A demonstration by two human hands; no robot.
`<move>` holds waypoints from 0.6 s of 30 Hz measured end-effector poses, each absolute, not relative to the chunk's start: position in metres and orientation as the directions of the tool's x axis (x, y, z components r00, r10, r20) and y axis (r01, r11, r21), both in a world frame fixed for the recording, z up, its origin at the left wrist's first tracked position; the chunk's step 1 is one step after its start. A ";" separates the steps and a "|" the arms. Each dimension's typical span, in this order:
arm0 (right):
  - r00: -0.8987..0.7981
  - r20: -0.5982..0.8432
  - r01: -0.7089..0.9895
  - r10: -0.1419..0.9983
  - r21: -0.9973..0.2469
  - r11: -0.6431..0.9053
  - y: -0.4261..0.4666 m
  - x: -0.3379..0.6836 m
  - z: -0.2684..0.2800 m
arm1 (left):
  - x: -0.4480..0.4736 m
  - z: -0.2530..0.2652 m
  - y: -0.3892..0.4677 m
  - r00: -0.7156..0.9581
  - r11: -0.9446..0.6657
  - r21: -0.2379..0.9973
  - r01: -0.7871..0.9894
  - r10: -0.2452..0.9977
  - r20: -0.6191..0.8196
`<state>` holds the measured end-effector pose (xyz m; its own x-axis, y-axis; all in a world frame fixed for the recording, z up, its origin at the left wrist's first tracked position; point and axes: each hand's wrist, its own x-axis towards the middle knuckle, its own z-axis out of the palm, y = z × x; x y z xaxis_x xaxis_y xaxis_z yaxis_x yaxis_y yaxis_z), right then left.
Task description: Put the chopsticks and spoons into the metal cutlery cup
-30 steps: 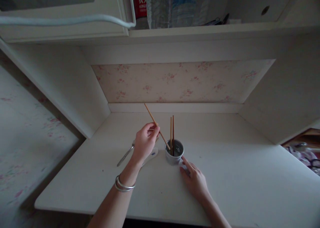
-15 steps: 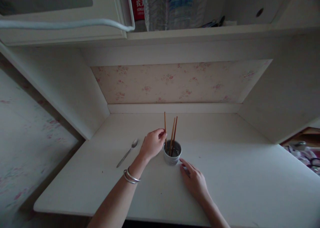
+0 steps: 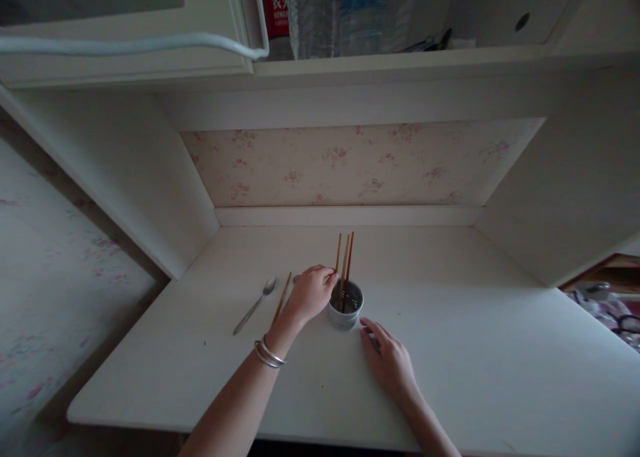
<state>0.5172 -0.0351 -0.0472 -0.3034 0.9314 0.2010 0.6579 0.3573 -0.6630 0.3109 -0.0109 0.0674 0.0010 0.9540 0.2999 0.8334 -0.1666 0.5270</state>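
My left hand (image 3: 313,293) is closed in a pinch at the left rim of a small grey perforated cup (image 3: 343,321). Between its fingertips is a brown chopstick (image 3: 339,251), leaning upright at the cup; its lower end is hidden. Two more chopsticks (image 3: 349,260) stand in the cup, close beside it. My right hand (image 3: 390,360) rests on the table with fingers stretched out, the fingertips at the cup's lower right side. Left of my left wrist lies another chopstick (image 3: 283,295), partly covered by the hand. A grey rounded tip (image 3: 296,279) shows behind that hand.
A metal spoon (image 3: 256,305) lies on the white table (image 3: 475,350) at the left. Overhead, a shelf (image 3: 400,67) holds plastic bottles (image 3: 363,20), and a white cable (image 3: 135,45) runs along its left. Side panels flank the table.
My left hand has moved slightly right and down, bringing the pinched chopstick lower and nearer the other two. A chopstick on the table and a grey tip have come into sight. The right hand stays.
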 end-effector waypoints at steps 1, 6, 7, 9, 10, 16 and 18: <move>-0.304 0.201 0.656 0.931 -0.664 0.358 -0.035 0.517 -0.047 | 0.311 0.067 -0.011 0.004 -0.174 0.531 0.829 0.952 0.305; -0.308 0.189 0.656 0.933 -0.668 0.352 -0.036 0.518 -0.048 | 0.311 0.061 -0.010 -0.002 -0.184 0.558 0.809 0.949 0.316; -0.308 0.188 0.657 0.933 -0.667 0.352 -0.035 0.518 -0.049 | 0.311 0.059 -0.010 -0.005 -0.184 0.563 0.806 0.948 0.317; -0.309 0.194 0.658 0.931 -0.664 0.357 -0.035 0.518 -0.050 | 0.311 0.056 -0.009 -0.011 -0.185 0.570 0.800 0.947 0.322; -0.310 0.198 0.658 0.930 -0.661 0.360 -0.034 0.518 -0.051 | 0.311 0.054 -0.010 -0.016 -0.186 0.577 0.795 0.945 0.327; -0.310 0.173 0.667 0.935 -0.662 0.343 -0.033 0.519 -0.052 | 0.309 0.048 -0.017 -0.090 -0.185 0.664 0.724 0.930 0.357; -0.302 0.165 0.672 0.939 -0.662 0.332 -0.034 0.519 -0.052 | 0.306 0.045 -0.024 -0.137 -0.175 0.700 0.692 0.921 0.365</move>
